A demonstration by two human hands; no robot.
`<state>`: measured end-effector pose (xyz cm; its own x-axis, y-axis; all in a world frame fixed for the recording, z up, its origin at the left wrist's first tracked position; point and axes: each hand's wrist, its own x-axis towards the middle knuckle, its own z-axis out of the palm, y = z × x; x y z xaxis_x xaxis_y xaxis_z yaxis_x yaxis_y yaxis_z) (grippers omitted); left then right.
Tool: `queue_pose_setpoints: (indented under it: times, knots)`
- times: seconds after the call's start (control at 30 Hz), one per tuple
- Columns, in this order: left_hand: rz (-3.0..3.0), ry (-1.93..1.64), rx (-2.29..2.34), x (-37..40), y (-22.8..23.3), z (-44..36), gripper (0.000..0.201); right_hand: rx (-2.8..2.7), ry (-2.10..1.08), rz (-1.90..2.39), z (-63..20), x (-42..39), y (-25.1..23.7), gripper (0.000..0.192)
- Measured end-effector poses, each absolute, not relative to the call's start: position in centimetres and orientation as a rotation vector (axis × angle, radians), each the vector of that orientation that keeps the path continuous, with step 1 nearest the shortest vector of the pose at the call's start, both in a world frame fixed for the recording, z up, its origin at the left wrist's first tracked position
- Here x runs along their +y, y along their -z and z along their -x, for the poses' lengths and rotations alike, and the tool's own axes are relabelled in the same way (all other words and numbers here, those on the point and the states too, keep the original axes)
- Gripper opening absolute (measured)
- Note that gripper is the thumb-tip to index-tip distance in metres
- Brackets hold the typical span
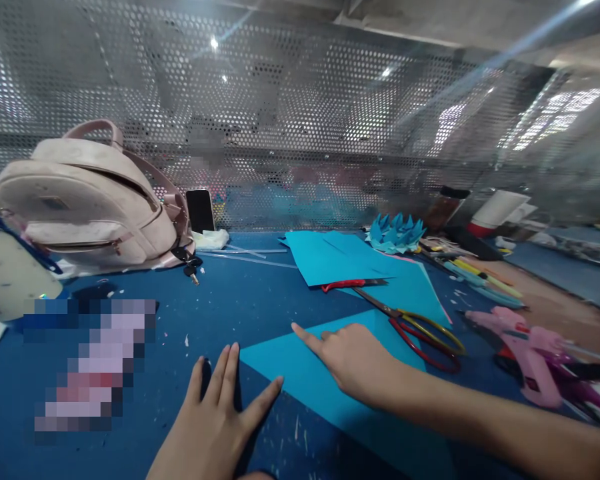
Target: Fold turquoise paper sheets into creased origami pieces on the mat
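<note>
A bright blue sheet of paper lies on the blue table with one pointed corner toward the left; whether it is folded cannot be told. My left hand rests flat with spread fingers beside that corner, its thumb tip at the paper's lower edge. On top of the sheet lies my right hand, index finger stretched out past the upper edge and the other fingers curled under. Scissors with red and yellow handles lie over the sheet's far right part, behind my right hand. My right forearm covers part of the paper.
More blue sheets, a red-handled cutter and a folded blue paper piece lie farther back. Pink glue gun at right. A backpack, phone and keys sit left, before a perforated metal panel.
</note>
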<state>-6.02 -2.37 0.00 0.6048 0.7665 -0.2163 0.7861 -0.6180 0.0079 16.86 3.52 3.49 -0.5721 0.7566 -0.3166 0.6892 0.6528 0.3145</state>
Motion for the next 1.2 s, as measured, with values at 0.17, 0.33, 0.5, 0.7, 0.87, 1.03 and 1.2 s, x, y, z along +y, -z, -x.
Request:
queue_pose_setpoints:
  times: [0.17,0.33,0.5,0.7,0.87,1.03,1.2]
  knots:
    - [-2.766,0.208,1.288,-2.4,0.5,6.5,0.08,2.281,-0.377,-1.296,-21.4,3.9,-1.6,0.091]
    - [-2.854,0.1,1.315,-2.5,1.2,6.6,0.08,2.12,-0.503,-1.43,-25.5,4.7,-0.2,0.085]
    - [-2.807,0.168,1.311,-2.5,0.9,6.4,0.078,2.037,-0.512,-1.478,-27.3,5.7,-0.7,0.074]
    - [-2.735,0.196,1.333,-2.7,0.3,6.5,0.077,2.166,-0.401,-1.502,-27.8,6.5,-3.4,0.064]
    - [-2.71,0.22,1.334,-2.9,0.0,6.3,0.08,2.591,-0.415,-1.596,-26.3,6.1,-4.7,0.049]
    - [-2.748,0.213,1.381,-2.8,-0.5,5.8,0.086,2.95,0.04,-1.349,-23.0,5.8,-3.8,0.031]
    - [-2.835,0.189,1.422,-2.5,-1.5,5.5,0.077,2.9,0.454,-1.38,-22.1,8.0,-3.4,0.035]
